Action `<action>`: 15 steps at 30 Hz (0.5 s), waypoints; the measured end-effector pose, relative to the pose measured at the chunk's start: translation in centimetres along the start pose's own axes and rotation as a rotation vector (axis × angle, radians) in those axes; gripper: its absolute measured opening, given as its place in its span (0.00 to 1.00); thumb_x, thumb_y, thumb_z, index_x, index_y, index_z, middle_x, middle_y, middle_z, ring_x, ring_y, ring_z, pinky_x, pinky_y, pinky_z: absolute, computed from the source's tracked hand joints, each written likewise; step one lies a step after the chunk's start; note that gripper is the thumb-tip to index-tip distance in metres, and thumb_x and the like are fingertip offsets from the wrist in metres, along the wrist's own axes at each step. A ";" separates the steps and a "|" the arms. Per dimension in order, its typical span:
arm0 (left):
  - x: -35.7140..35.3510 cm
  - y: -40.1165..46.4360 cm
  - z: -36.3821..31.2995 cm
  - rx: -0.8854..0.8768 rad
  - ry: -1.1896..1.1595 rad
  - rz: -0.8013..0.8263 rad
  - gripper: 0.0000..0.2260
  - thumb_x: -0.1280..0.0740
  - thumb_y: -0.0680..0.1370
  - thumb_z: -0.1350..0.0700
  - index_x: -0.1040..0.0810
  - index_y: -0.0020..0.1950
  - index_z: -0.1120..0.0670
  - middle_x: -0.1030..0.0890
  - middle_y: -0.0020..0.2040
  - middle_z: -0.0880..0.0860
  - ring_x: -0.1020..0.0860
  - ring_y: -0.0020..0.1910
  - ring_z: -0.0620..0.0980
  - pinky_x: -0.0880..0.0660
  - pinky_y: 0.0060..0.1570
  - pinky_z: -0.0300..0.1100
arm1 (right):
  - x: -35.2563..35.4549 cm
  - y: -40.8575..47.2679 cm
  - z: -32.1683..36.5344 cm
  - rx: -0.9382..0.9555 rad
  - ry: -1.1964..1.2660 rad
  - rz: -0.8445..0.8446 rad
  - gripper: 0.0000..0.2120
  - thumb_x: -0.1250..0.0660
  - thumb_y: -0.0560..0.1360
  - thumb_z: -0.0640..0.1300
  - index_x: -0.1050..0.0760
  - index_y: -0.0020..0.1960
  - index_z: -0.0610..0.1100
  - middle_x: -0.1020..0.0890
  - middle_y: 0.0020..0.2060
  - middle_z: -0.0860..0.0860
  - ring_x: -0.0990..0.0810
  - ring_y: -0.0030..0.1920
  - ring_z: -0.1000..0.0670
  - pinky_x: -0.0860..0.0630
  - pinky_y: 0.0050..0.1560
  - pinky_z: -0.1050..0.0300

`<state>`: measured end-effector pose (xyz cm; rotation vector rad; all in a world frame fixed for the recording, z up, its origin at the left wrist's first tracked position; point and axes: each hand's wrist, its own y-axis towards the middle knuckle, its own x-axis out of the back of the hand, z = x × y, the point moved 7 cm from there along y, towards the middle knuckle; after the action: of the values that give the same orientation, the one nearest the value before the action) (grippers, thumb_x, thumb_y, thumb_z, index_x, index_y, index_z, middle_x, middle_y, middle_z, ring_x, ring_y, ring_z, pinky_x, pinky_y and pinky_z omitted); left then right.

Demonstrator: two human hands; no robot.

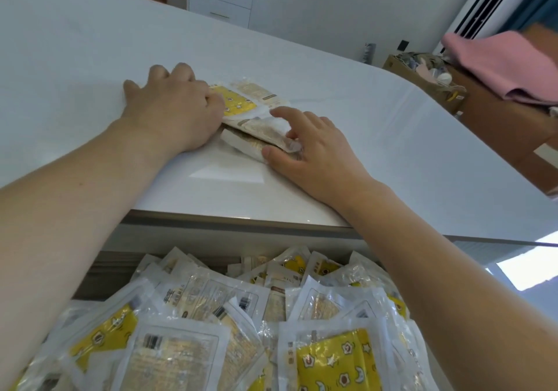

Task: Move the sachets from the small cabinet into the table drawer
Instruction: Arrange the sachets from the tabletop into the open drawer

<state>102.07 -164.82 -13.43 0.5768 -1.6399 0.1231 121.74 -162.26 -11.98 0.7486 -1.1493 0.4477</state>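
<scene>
Several sachets (pixel 247 104) lie between left hand (pixel 175 110) and right hand (pixel 314 152) fingertips (pixel 277 113).

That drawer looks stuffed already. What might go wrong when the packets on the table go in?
The stack is loose and glossy; gripped between the left hand and right hand, sachets might slide out. The heap in the drawer already rises high, so more may spill or block closing.
</scene>
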 end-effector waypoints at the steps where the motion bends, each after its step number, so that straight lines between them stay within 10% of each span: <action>1: 0.1 0.0 0.3 0.037 0.009 -0.017 0.26 0.54 0.79 0.41 0.30 0.68 0.53 0.34 0.68 0.53 0.38 0.68 0.60 0.40 0.65 0.65 | -0.2 0.0 0.0 0.000 -0.044 0.043 0.28 0.41 0.75 0.66 0.35 0.72 0.57 0.29 0.52 0.55 0.32 0.57 0.51 0.35 0.60 0.55; 6: -0.9 0.5 0.1 -0.020 -0.070 0.049 0.26 0.52 0.78 0.39 0.39 0.73 0.47 0.41 0.77 0.47 0.45 0.76 0.55 0.53 0.69 0.70 | -0.6 0.0 0.2 -0.009 -0.014 0.149 0.42 0.40 0.65 0.75 0.34 0.72 0.52 0.32 0.59 0.55 0.36 0.63 0.53 0.37 0.66 0.57; 11: -1.3 0.5 -0.4 -0.056 -0.027 0.152 0.21 0.54 0.80 0.42 0.42 0.73 0.36 0.42 0.76 0.45 0.44 0.74 0.57 0.53 0.68 0.71 | 0.0 -0.3 -0.2 -0.035 0.024 0.000 0.23 0.34 0.71 0.66 0.27 0.54 0.49 0.25 0.49 0.57 0.28 0.51 0.54 0.30 0.51 0.59; 15: -0.5 0.1 -0.3 -0.008 -0.046 0.120 0.20 0.54 0.78 0.41 0.33 0.67 0.38 0.37 0.72 0.49 0.42 0.71 0.59 0.49 0.66 0.70 | 0.5 -0.5 0.0 -0.035 -0.036 -0.043 0.21 0.37 0.73 0.65 0.27 0.60 0.54 0.23 0.51 0.56 0.28 0.54 0.53 0.32 0.51 0.60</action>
<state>102.33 -164.45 -13.81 0.4783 -1.7195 0.1929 122.32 -162.64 -11.66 0.7522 -1.1698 0.3787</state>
